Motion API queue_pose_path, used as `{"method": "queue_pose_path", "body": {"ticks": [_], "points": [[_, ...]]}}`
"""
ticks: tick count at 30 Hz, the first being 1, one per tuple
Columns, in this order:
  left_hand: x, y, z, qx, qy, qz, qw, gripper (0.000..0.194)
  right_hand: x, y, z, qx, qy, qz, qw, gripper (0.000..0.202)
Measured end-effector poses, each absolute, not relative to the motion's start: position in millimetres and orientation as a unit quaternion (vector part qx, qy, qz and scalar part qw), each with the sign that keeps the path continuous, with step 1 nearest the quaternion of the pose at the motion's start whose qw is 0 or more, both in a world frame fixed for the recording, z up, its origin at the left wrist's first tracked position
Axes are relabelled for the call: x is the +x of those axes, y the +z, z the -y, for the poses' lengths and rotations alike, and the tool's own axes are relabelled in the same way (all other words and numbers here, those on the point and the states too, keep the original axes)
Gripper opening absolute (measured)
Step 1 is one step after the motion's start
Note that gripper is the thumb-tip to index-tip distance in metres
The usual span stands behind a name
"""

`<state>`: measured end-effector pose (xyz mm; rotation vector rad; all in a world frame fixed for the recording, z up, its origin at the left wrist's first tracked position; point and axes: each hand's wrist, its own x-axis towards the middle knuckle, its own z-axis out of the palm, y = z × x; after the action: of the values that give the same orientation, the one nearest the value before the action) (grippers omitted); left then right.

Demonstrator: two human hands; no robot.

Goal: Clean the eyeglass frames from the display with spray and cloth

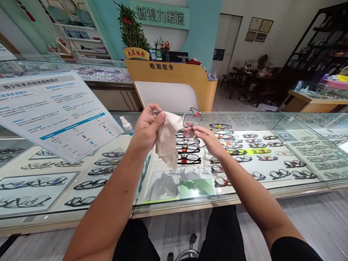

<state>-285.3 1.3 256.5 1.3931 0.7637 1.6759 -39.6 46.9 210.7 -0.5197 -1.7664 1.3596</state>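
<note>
A pale beige cleaning cloth [168, 139] hangs from my left hand [149, 125], pinched between thumb and fingers above the glass counter. To its right, my right hand [207, 139] has its fingers closed on a pair of eyeglasses [192, 117] with a thin frame and clear lenses. The glasses are held up over the counter, with one lens raised and a bit of red showing near it. Cloth and glasses are close together; whether they touch I cannot tell. Behind my left hand stands a white spray bottle [126, 125].
Rows of eyeglasses [189, 158] lie inside the glass display counter [231, 198]. A printed sheet [58, 112] stands at the left. Beyond the counter are a wooden cashier desk [170, 74] and a potted plant [132, 32]. More display cases [320, 96] stand to the right.
</note>
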Motion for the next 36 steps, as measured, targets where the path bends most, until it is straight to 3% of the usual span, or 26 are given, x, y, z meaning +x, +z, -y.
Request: {"method": "queue_pose_path", "body": {"ticks": [5,13,23,29,33,36], "points": [[-272.4,253.5,1.9,0.596,0.637,-0.304,0.383,0.056,-42.2,206.5,-45.7,-0.211,0.583,0.681,0.389,0.031],[-263.6,236.5,-9.3,0.639,0.661,-0.353,0.174,0.051,-41.1,213.1,-40.0,-0.155,0.652,0.663,0.334,0.036],[-255.1,231.3,2.5,0.619,0.626,-0.442,0.174,0.050,-40.9,217.4,-34.4,-0.135,0.649,0.670,0.333,0.033],[-247.3,237.1,9.3,0.550,0.679,-0.485,0.036,0.057,-38.3,216.8,-31.5,-0.141,0.632,0.684,0.337,0.035],[-241.9,247.5,23.6,0.572,0.624,-0.520,0.112,0.067,-38.3,216.2,-29.0,-0.120,0.644,0.673,0.343,0.029],[-240.6,251.5,27.2,0.573,0.595,-0.531,0.185,0.061,-38.2,217.3,-28.1,-0.102,0.645,0.677,0.339,0.028]]}}
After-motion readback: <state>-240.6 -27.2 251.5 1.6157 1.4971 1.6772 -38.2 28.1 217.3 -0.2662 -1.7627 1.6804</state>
